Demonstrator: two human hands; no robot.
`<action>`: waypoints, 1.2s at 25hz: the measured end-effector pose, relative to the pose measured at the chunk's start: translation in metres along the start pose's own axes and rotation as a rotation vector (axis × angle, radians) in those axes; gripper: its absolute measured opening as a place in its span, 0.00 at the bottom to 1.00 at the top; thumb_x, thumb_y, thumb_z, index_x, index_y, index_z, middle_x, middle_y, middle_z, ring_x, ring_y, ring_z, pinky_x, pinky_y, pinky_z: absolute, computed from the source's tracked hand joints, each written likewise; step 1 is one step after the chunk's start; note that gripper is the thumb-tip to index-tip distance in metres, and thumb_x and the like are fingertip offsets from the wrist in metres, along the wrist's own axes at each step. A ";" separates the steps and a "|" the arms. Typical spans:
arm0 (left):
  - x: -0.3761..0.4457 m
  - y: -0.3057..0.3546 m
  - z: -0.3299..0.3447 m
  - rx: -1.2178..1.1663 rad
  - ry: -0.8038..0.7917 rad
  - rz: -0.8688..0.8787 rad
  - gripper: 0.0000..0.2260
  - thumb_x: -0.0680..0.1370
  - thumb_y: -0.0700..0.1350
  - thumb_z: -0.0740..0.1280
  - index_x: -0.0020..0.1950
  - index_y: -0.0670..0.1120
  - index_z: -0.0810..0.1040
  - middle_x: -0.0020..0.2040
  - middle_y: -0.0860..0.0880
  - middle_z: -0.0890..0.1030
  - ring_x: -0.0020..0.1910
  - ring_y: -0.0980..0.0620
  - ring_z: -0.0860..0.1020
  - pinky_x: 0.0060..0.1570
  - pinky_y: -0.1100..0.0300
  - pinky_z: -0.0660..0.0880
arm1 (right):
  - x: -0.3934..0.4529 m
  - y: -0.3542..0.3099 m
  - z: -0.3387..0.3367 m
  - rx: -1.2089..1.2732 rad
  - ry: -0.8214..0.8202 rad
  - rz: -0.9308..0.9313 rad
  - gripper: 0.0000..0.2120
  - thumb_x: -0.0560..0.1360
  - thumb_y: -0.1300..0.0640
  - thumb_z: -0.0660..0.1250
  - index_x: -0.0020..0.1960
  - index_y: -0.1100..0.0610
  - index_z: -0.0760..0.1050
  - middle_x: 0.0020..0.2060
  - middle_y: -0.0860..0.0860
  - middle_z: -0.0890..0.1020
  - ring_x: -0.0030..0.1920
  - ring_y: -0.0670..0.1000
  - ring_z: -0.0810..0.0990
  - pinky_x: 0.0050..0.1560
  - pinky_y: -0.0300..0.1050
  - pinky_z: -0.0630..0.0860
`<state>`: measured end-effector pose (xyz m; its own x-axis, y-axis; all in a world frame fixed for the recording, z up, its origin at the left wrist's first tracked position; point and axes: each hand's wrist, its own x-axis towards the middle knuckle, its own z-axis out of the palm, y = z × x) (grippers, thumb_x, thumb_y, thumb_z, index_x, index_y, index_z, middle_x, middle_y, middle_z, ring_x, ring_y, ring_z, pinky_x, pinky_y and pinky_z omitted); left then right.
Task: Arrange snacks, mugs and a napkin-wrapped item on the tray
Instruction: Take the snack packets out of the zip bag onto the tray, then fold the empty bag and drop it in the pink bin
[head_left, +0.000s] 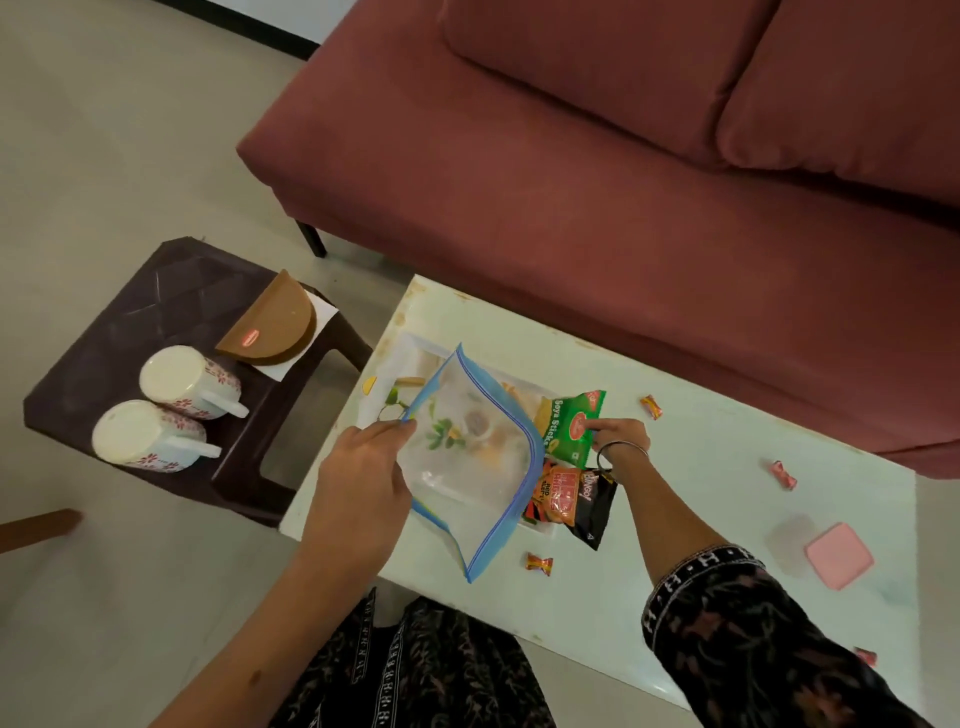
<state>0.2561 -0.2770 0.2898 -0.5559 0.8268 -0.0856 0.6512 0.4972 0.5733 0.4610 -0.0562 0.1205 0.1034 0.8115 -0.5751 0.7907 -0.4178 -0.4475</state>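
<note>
My left hand (358, 467) pinches the clear bag (467, 462) up above the tray (410, 348), out of the way, so my right hand (621, 434) can pinch and set the green snack (569, 428) down there.

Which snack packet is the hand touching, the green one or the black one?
The green Soya Sticks packet: the right hand pinches it. The black packet lies untouched, nearer the person.

The one camera sits on my head, looking forward and steeply down at close range. My left hand (363, 467) and right hand (621, 434) reach into the middle of its wide view, over the table (701, 467). A stool (130, 322) lies left of my grip, a sofa (597, 182) beyond it.
</note>
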 end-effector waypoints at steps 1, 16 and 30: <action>-0.001 -0.001 0.002 -0.010 0.010 0.001 0.18 0.69 0.25 0.64 0.56 0.38 0.80 0.51 0.40 0.83 0.50 0.39 0.79 0.49 0.50 0.76 | 0.005 0.005 0.000 -0.018 0.009 0.018 0.12 0.73 0.66 0.65 0.51 0.58 0.83 0.52 0.56 0.84 0.52 0.58 0.80 0.54 0.47 0.77; -0.008 -0.003 -0.012 -0.540 -0.026 -0.113 0.21 0.71 0.27 0.62 0.41 0.54 0.82 0.39 0.59 0.82 0.40 0.62 0.79 0.38 0.71 0.76 | -0.107 0.032 0.053 0.652 -0.331 0.284 0.11 0.78 0.48 0.56 0.54 0.53 0.71 0.51 0.54 0.76 0.53 0.55 0.75 0.53 0.53 0.74; -0.044 -0.015 -0.018 -0.846 -0.395 -0.109 0.38 0.58 0.66 0.71 0.59 0.43 0.73 0.56 0.40 0.77 0.59 0.41 0.73 0.61 0.41 0.71 | -0.254 -0.050 0.042 1.062 -0.481 -0.324 0.23 0.75 0.60 0.61 0.67 0.69 0.65 0.65 0.70 0.69 0.62 0.67 0.71 0.67 0.66 0.63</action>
<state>0.2614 -0.3253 0.3002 -0.2751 0.8936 -0.3547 -0.0724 0.3486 0.9345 0.3698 -0.2585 0.2606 -0.4215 0.7998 -0.4275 -0.1742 -0.5340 -0.8273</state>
